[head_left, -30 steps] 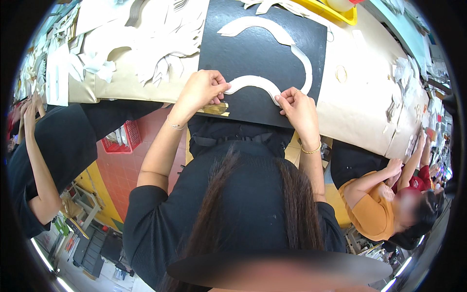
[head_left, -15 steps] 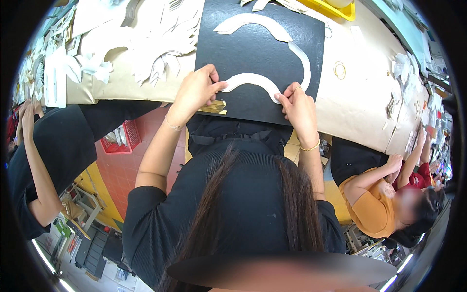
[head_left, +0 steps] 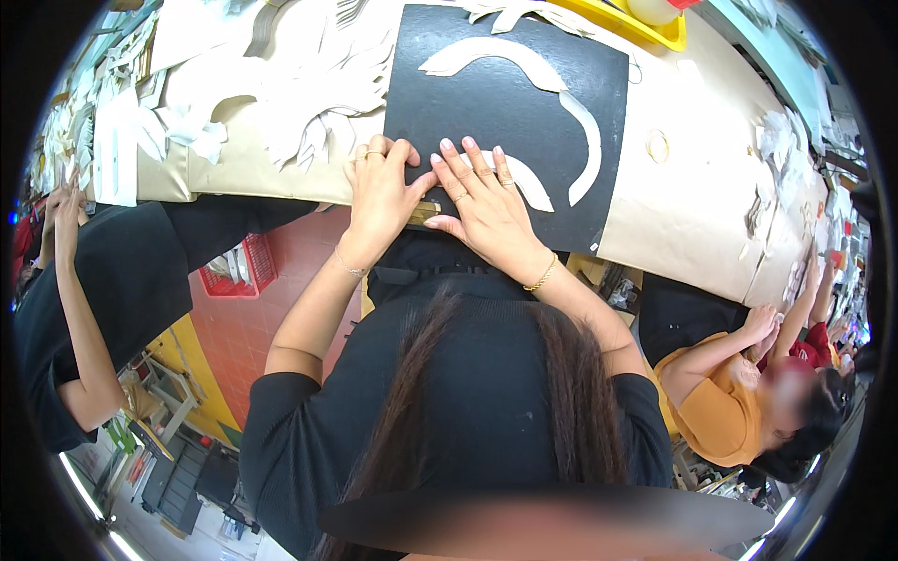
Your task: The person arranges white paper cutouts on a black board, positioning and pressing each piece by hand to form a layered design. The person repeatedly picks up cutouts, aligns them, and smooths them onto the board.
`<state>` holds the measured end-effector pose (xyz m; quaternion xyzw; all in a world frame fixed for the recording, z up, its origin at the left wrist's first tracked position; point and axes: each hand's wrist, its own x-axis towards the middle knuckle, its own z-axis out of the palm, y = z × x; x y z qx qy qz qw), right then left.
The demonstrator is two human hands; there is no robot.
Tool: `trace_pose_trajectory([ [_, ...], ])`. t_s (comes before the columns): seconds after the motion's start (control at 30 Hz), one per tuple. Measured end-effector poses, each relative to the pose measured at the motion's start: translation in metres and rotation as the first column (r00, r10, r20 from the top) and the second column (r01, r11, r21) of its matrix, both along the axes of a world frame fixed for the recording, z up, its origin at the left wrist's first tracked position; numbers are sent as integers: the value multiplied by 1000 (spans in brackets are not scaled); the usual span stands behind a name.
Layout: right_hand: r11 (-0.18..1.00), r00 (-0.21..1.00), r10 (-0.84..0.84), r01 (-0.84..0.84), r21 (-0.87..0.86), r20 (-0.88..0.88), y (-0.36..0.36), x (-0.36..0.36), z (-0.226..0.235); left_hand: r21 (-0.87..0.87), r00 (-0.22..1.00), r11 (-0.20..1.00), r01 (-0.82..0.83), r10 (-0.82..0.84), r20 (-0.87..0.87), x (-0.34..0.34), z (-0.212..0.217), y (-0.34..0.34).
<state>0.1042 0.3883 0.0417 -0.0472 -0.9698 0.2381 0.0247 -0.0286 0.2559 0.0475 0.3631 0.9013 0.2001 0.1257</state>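
Note:
On the black board (head_left: 505, 112) lie white curved strips. My right hand (head_left: 491, 196) is spread flat over the near curved strip (head_left: 524, 178), whose right end shows past the fingers. My left hand (head_left: 382, 192) has its fingers bent and its thumb at the strip's left end, which the hands hide. Farther up the board, a long white arc (head_left: 496, 49) meets a second curved strip (head_left: 587, 140), which runs down the board's right side. A short gold-coloured piece (head_left: 426, 211) sits at the board's near edge, partly covered by my right thumb.
Piles of white cut strips (head_left: 323, 103) cover the table's left. A yellow tray (head_left: 669, 35) stands at the far side, and rubber bands (head_left: 659, 145) lie on the right. Co-workers sit on both sides, one in an orange shirt (head_left: 716, 411). A red basket (head_left: 238, 271) is below, left.
My right hand has moved left from the near strip's right end and flattened over its middle and left part. The left hand stays by the left end. The view has shifted slightly.

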Motion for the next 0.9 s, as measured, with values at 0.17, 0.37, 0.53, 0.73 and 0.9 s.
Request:
trace_pose_trajectory([
  [0.17, 995, 993, -80, 74, 66, 91, 10, 35, -10, -42, 999, 999, -11, 12, 34, 2, -1, 3],
  [0.37, 954, 910, -282, 234, 186, 305, 23, 94, 13, -49, 997, 997, 66, -64, 41, 3, 3, 4],
  [0.53, 898, 899, -424, 400, 182, 114, 30, 86, 26, 263, 971, 935, 238, -235, -41, 17, -3, 14],
  [0.73, 955, 951, -279, 289, 65, -134, 34, 24, 10, 343, 937, 872, 350, -322, -138, 15, -9, 16],
  [0.9, 909, 904, -365, 295, -295, -221, 50, 14, 17, 290, 976, 932, 216, -217, -30, 12, -6, 13],
])
